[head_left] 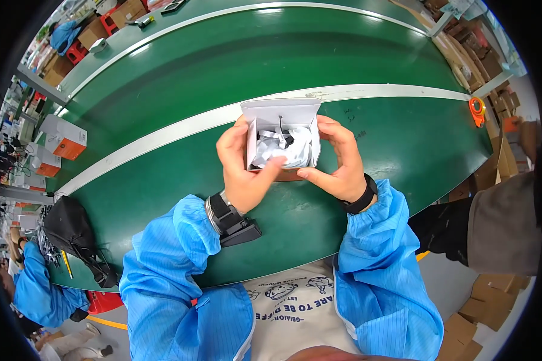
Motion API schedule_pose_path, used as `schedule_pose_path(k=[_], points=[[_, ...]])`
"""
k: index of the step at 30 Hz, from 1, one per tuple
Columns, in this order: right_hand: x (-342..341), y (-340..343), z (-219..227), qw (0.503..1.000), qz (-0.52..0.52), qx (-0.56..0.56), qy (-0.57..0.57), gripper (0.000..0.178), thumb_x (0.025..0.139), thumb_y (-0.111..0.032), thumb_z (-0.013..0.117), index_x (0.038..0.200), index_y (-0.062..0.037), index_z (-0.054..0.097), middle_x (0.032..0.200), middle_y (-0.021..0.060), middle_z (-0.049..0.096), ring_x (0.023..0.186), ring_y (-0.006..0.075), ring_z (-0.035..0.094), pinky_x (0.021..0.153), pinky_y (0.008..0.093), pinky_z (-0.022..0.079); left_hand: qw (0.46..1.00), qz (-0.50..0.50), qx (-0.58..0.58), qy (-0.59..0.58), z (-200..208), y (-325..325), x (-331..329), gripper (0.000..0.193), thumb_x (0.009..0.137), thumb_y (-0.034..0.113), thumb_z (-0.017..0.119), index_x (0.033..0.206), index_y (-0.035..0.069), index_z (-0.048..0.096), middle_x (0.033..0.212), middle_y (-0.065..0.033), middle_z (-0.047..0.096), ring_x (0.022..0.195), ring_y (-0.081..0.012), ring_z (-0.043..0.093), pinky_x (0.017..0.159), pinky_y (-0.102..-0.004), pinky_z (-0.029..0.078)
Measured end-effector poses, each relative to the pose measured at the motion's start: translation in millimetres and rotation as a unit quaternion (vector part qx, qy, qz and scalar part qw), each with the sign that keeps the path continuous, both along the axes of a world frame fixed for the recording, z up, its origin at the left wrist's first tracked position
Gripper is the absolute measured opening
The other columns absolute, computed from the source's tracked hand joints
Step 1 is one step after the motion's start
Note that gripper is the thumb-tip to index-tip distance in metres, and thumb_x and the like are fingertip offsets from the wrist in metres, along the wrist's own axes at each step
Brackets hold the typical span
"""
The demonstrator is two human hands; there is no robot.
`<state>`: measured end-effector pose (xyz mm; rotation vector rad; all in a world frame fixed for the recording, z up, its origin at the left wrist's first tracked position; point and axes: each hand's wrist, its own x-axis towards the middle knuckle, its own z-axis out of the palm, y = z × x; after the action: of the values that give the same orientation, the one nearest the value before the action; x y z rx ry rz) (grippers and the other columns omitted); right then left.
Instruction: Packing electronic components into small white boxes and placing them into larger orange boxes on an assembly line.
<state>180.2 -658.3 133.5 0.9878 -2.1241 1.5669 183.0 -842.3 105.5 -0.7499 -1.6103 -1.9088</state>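
A small white cardboard box [281,110] is held over the green table, its lid flap raised at the far side. Inside lie crumpled clear-white plastic bags [297,153], with a thin black cord [281,125] and dark parts showing among them. My left hand [245,171] is closed round the box's left wall, its thumb over the near edge by the bags. On the opposite side, my right hand [341,161] grips the right wall, thumb at the near right corner. The underside of the box is mostly hidden.
White-and-orange boxes [64,138] stand at the left, with a black bag [70,224] and a yellow pencil [67,263] nearer. An orange tape roll [477,112] lies at the right edge. A white strip [193,127] crosses the green table [271,231]. Other people's sleeves show on both sides.
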Motion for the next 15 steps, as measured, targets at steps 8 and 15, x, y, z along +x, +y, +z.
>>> schedule_pose_path(k=[8,15], points=[[-1.2,2.0,8.5,1.000,-0.017,0.010,0.023,0.059,0.064,-0.012,0.078,0.116,-0.0054,0.053,0.123,0.0163,0.050,0.111,0.0301,0.051,0.092,0.0367,0.041,0.995,-0.027,-0.054,-0.076,11.0,-10.4,-1.1,0.034,0.071,-0.003,0.068,0.099,0.003,0.051,0.129,-0.0191,0.040,0.117,-0.0279,0.045,0.095,-0.0383,0.038],[-7.2,7.9,4.8,0.997,0.006,0.053,0.052,0.065,0.064,-0.013,0.079,0.120,-0.0047,0.048,0.123,0.0163,0.049,0.112,0.0295,0.050,0.094,0.0372,0.040,0.979,0.026,-0.202,0.025,6.1,-19.9,-10.1,0.036,0.069,0.005,0.073,0.100,0.004,0.053,0.134,-0.0208,0.033,0.120,-0.0305,0.042,0.096,-0.0394,0.037]])
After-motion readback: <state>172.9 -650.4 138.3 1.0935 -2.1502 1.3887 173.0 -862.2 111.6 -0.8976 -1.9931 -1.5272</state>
